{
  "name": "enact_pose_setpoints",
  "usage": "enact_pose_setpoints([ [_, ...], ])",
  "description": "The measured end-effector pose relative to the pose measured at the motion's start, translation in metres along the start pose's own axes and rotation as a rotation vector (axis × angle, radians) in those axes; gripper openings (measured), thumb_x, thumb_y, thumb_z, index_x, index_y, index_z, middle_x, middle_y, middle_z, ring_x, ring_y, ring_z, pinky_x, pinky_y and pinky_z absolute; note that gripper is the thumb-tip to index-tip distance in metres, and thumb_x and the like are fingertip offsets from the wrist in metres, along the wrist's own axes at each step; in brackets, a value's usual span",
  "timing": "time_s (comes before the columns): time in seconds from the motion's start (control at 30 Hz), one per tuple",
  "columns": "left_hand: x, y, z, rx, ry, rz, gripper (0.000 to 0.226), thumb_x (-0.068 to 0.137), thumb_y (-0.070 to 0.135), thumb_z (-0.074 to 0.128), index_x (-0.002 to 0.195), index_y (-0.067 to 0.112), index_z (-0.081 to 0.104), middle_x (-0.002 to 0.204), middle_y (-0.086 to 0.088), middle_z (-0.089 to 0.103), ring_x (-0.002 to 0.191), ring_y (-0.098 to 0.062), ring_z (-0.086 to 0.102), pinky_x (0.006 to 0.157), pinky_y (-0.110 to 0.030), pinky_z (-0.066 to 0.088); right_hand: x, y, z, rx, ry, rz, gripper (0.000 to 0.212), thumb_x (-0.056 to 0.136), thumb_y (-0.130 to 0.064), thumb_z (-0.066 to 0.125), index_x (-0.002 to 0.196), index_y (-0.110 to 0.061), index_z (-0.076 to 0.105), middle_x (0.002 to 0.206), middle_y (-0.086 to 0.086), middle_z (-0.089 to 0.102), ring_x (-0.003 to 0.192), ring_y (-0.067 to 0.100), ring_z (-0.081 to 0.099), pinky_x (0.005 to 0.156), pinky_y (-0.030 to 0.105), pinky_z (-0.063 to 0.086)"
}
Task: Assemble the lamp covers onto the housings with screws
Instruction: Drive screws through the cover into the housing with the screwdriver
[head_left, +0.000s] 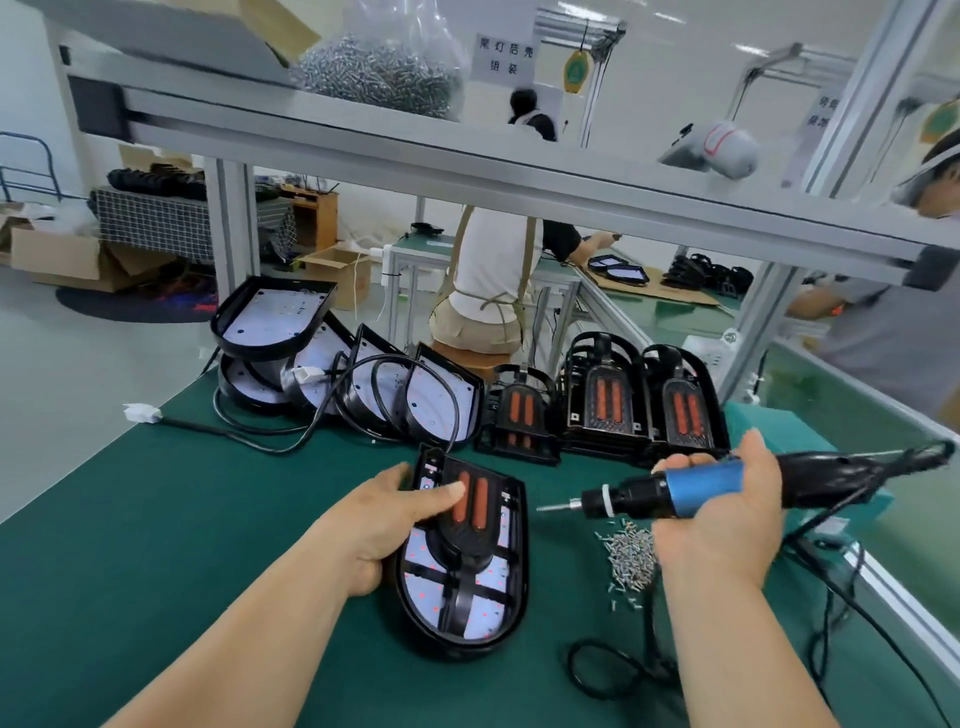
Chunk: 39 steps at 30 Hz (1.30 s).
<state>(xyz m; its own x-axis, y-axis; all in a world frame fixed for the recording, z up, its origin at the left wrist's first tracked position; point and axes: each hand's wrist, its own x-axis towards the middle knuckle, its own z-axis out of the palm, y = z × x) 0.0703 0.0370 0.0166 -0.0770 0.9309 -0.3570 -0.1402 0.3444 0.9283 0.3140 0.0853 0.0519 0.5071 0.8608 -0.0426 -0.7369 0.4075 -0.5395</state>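
A black lamp housing (511, 597) with a white LED board lies on the green mat in front of me. A black cover (467, 525) with two orange strips sits on top of it. My left hand (395, 519) grips the housing's left edge, with the thumb pressing on the cover. My right hand (727, 514) holds a blue and black electric screwdriver (701, 488), its bit pointing left, just right of the housing. A small pile of silver screws (631, 558) lies under that hand.
Several open housings (358, 384) with cables are piled at the back left, and stacked covers (623, 410) stand at the back right. The screwdriver's cable (831, 597) loops over the mat on the right. A bag of screws (384, 67) sits on the shelf overhead. Other people work beyond the bench.
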Motion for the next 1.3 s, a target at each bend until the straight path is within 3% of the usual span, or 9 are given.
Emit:
enact_pose_setpoints([
  [0.07, -0.006, 0.004, -0.002, 0.138, 0.067, 0.043, 0.102, 0.066, 0.056, 0.085, 0.149, 0.016, 0.039, 0.144, -0.013, 0.054, 0.129, -0.031, 0.054, 0.110, -0.049, 0.041, 0.006, -0.008, -0.010, 0.017, 0.038, 0.013, 0.034, 0.084, -0.026, 0.074, 0.103, -0.014, 0.049, 0.066, -0.001, 0.052, 0.058, 0.018, 0.051, 0.061, 0.030, 0.052],
  [0.13, -0.011, 0.009, -0.004, 0.392, 0.282, 0.089, 0.097, 0.074, 0.064, 0.074, 0.152, 0.020, 0.035, 0.149, -0.007, 0.047, 0.134, -0.028, 0.047, 0.109, -0.038, 0.038, 0.010, -0.016, -0.017, 0.030, 0.060, 0.041, 0.029, 0.084, -0.028, 0.075, 0.094, -0.015, 0.051, 0.060, -0.002, 0.053, 0.054, 0.017, 0.052, 0.061, 0.029, 0.052],
  [0.27, -0.025, 0.020, 0.010, 0.699, 0.643, 0.552, 0.044, 0.088, 0.039, 0.069, 0.127, 0.021, 0.060, 0.099, 0.007, 0.066, 0.089, -0.011, 0.063, 0.080, -0.030, 0.045, 0.018, -0.032, -0.027, 0.061, 0.083, 0.088, 0.027, 0.085, -0.029, 0.074, 0.088, -0.016, 0.051, 0.056, -0.002, 0.053, 0.048, 0.016, 0.053, 0.057, 0.026, 0.052],
  [0.4, -0.039, 0.019, 0.073, 0.848, 0.350, 0.679, 0.006, 0.088, 0.027, 0.070, 0.082, 0.026, 0.068, 0.072, 0.017, 0.063, 0.071, 0.003, 0.059, 0.067, -0.009, 0.042, 0.028, -0.044, -0.035, 0.091, 0.135, 0.104, 0.029, 0.083, -0.030, 0.074, 0.084, -0.016, 0.049, 0.060, 0.000, 0.050, 0.050, 0.019, 0.052, 0.059, 0.025, 0.051],
  [0.53, -0.028, -0.010, 0.138, 1.163, 0.071, 0.541, 0.010, 0.091, 0.027, 0.063, 0.087, 0.022, 0.071, 0.086, 0.008, 0.070, 0.088, -0.013, 0.063, 0.081, -0.025, 0.049, 0.035, -0.052, -0.042, 0.125, 0.175, 0.118, 0.030, 0.083, -0.031, 0.074, 0.085, -0.015, 0.049, 0.066, 0.002, 0.049, 0.052, 0.020, 0.052, 0.059, 0.026, 0.051],
  [0.77, -0.011, -0.034, 0.169, 1.246, 0.151, 0.348, 0.026, 0.092, 0.033, 0.065, 0.106, 0.012, 0.061, 0.111, -0.009, 0.065, 0.106, -0.029, 0.061, 0.086, -0.033, 0.050, 0.039, -0.057, -0.048, 0.168, 0.227, 0.132, 0.032, 0.080, -0.032, 0.077, 0.091, -0.015, 0.052, 0.061, 0.002, 0.055, 0.050, 0.020, 0.056, 0.058, 0.028, 0.054],
  [0.97, -0.016, -0.034, 0.174, 1.308, 0.160, 0.284, 0.017, 0.096, 0.024, 0.059, 0.083, 0.018, 0.049, 0.098, -0.010, 0.063, 0.099, -0.030, 0.064, 0.077, -0.032, 0.048, 0.039, -0.057, -0.048, 0.194, 0.194, 0.139, 0.033, 0.079, -0.032, 0.078, 0.091, -0.016, 0.053, 0.058, 0.001, 0.055, 0.052, 0.020, 0.056, 0.058, 0.029, 0.054],
  [1.13, -0.022, -0.026, 0.170, 1.176, 0.105, 0.325, 0.017, 0.094, 0.008, 0.051, 0.082, 0.015, 0.061, 0.101, -0.006, 0.069, 0.098, -0.025, 0.065, 0.080, -0.031, 0.051, 0.038, -0.056, -0.048, 0.203, 0.160, 0.139, 0.033, 0.079, -0.032, 0.077, 0.092, -0.016, 0.052, 0.057, 0.000, 0.055, 0.051, 0.019, 0.056, 0.059, 0.029, 0.053],
  [1.3, -0.023, -0.023, 0.160, 0.086, 0.089, 0.228, 0.015, 0.097, 0.006, 0.059, 0.083, 0.009, 0.064, 0.064, 0.000, 0.060, 0.056, -0.007, 0.055, 0.059, -0.019, 0.054, 0.039, -0.057, -0.048, 0.245, 0.154, 0.133, 0.032, 0.079, -0.031, 0.078, 0.090, -0.015, 0.052, 0.062, 0.002, 0.053, 0.053, 0.020, 0.054, 0.062, 0.030, 0.053],
])
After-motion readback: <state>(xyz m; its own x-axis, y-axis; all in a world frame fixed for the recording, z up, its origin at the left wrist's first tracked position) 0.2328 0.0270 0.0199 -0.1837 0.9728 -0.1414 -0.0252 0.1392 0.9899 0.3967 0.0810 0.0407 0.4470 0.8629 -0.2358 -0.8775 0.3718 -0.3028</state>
